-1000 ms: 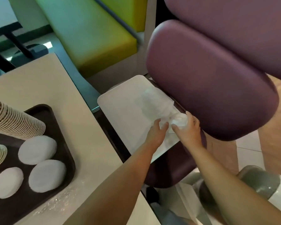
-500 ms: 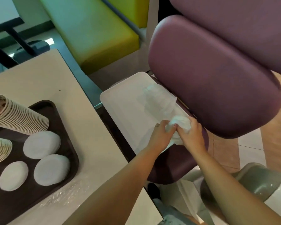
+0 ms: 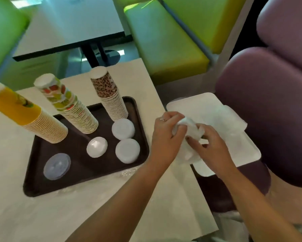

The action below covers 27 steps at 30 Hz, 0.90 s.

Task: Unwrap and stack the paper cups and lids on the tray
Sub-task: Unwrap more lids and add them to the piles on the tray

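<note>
A dark brown tray [image 3: 139,123] on the beige table carries three upside-down cup stacks: a yellow one [image 3: 24,114], a fruit-print one [image 3: 68,105] and a leopard-print one [image 3: 110,95]. On the tray also lie three white lid piles [image 3: 123,129] [image 3: 127,150] [image 3: 97,147] and a clear lid pile [image 3: 57,166]. To the tray's right, my left hand [image 3: 166,137] and my right hand [image 3: 211,147] both grip a bundle wrapped in white plastic [image 3: 188,128], held above the table's edge. What is inside the wrap I cannot make out.
A white tray [image 3: 199,105] with crumpled clear wrapping [image 3: 232,123] rests on a purple seat [image 3: 269,102] right of the table. Green and yellow benches [image 3: 164,41] and another table [image 3: 68,27] stand beyond. Clear film scraps [image 3: 127,172] lie beside the brown tray.
My hands have lifted the wrapped bundle off the white tray and brought it left toward the table. The view has swung left, showing the whole brown tray and cup stacks.
</note>
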Available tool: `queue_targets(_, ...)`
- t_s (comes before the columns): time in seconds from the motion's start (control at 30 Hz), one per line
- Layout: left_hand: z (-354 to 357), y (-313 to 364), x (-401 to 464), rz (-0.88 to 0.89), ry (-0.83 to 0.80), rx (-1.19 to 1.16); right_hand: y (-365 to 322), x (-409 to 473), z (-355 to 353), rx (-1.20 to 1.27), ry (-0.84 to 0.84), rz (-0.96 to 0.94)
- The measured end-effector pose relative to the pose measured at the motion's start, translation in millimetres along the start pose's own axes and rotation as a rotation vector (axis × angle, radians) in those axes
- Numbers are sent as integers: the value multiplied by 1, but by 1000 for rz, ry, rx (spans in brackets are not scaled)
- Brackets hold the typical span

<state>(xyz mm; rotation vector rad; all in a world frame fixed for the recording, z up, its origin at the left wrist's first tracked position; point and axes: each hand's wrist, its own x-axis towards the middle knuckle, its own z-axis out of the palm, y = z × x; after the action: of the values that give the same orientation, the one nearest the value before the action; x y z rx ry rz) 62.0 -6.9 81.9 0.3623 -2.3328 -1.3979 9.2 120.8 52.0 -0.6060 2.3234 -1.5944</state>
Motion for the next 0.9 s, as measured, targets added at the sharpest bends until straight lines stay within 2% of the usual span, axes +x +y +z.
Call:
queue_targets(0.2, -120, 27, -14, -179, 82, -123, -82, -6, 50, 53, -279, -197)
queue_targets(0.3, -169, 29, -29, -186, 10, -92, -116, -14, 82, 89, -386, -279)
queue_targets(0.4, -200, 26, -45, -190, -59, -33, -137, -16, 111, 54, -371, -400)
queue_targets(0.47, -219, 22, -54, -226, -22, -4, -146, -14, 129, 33, -322, -441)
queue_targets(0.57, -245, 10, -67, -293, 109, -79, -154, -15, 149, 42, -265, -440)
queue_targets(0.7, -273, -5, -79, -349, 235, -375, -161, -19, 168, 71, -297, -399)
queue_targets(0.8, -285, -15, -86, -361, 253, -623, -163, -22, 175, 173, -373, -332)
queue_targets(0.9, -296, -28, -93, -349, 266, -628, -162, -27, 177, 228, -418, -283)
